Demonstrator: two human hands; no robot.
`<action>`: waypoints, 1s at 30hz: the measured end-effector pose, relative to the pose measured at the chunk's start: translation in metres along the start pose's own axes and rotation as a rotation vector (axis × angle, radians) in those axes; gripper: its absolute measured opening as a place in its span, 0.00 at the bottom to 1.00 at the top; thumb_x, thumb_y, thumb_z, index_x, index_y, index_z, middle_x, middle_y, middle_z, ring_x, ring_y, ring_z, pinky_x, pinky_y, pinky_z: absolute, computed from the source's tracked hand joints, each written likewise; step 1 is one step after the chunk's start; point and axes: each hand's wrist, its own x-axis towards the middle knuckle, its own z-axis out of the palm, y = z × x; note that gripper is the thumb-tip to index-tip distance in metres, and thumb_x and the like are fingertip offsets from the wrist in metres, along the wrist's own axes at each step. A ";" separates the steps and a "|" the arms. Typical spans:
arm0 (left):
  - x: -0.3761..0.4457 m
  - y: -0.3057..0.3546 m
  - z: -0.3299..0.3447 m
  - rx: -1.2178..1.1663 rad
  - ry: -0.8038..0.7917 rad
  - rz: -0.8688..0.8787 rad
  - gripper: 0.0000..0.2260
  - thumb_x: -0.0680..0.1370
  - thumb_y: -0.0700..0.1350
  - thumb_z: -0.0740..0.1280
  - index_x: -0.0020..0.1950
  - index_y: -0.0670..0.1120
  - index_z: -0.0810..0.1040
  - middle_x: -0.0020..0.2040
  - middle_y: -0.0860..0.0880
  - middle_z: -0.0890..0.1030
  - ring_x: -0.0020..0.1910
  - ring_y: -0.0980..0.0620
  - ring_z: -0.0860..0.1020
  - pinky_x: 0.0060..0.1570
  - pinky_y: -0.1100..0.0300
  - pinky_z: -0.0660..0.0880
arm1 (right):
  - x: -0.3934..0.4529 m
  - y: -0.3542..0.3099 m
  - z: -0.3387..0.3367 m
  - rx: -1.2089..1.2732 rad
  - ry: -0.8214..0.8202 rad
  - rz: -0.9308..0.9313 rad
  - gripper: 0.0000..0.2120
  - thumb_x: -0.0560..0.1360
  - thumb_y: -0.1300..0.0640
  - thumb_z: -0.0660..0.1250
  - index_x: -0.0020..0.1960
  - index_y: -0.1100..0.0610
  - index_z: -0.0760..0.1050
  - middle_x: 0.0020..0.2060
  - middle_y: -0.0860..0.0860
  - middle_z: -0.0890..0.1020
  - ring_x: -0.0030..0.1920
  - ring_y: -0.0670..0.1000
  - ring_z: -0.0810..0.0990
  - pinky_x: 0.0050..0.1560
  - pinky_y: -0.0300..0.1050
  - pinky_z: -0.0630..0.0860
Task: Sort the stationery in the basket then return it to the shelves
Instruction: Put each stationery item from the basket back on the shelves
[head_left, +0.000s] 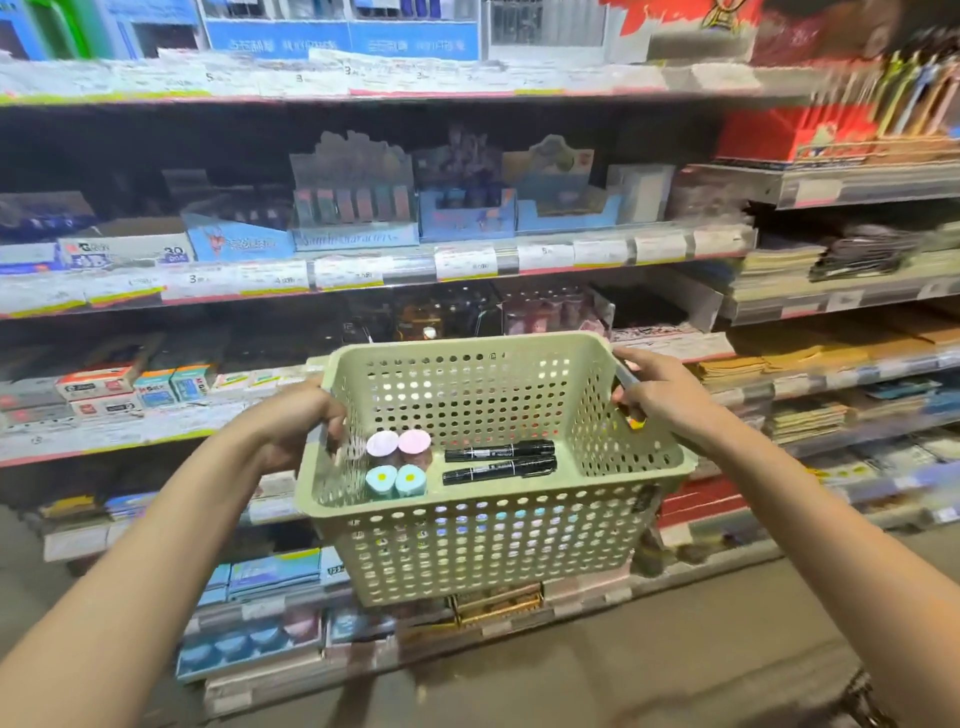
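Note:
I hold a pale green perforated basket (483, 540) in the air in front of the shop shelves. My left hand (298, 421) grips its left rim and my right hand (657, 387) grips its right rim. Inside the basket, two black markers (498, 460) lie side by side on the right of the floor. To their left stand two pink round items (399, 442) with two light blue round items (396, 480) in front of them.
Shelves (363, 270) with price labels run across the view, stocked with boxed stationery. Notebooks and paper pads (810, 358) fill the shelves to the right, pens (914, 93) stand at the top right. Grey floor (649, 670) lies below.

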 end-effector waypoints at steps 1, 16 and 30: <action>0.001 0.002 0.007 -0.001 0.007 -0.009 0.13 0.61 0.29 0.55 0.41 0.42 0.67 0.28 0.45 0.65 0.20 0.49 0.65 0.30 0.62 0.66 | 0.004 0.004 -0.006 -0.025 0.007 -0.006 0.30 0.71 0.69 0.63 0.71 0.54 0.66 0.48 0.53 0.76 0.34 0.46 0.72 0.34 0.39 0.69; 0.046 0.019 0.060 0.019 -0.065 -0.084 0.13 0.69 0.24 0.49 0.37 0.40 0.66 0.22 0.43 0.68 0.16 0.50 0.69 0.17 0.66 0.68 | 0.042 0.005 -0.031 -0.594 0.083 -0.313 0.15 0.73 0.59 0.66 0.59 0.57 0.76 0.57 0.53 0.75 0.57 0.52 0.74 0.58 0.46 0.70; 0.102 0.049 0.077 0.022 -0.146 -0.072 0.17 0.60 0.29 0.57 0.44 0.42 0.72 0.34 0.41 0.73 0.32 0.45 0.73 0.33 0.57 0.73 | 0.133 0.020 0.030 -0.956 -0.712 -0.163 0.19 0.71 0.60 0.70 0.61 0.60 0.74 0.55 0.51 0.79 0.49 0.50 0.76 0.47 0.38 0.73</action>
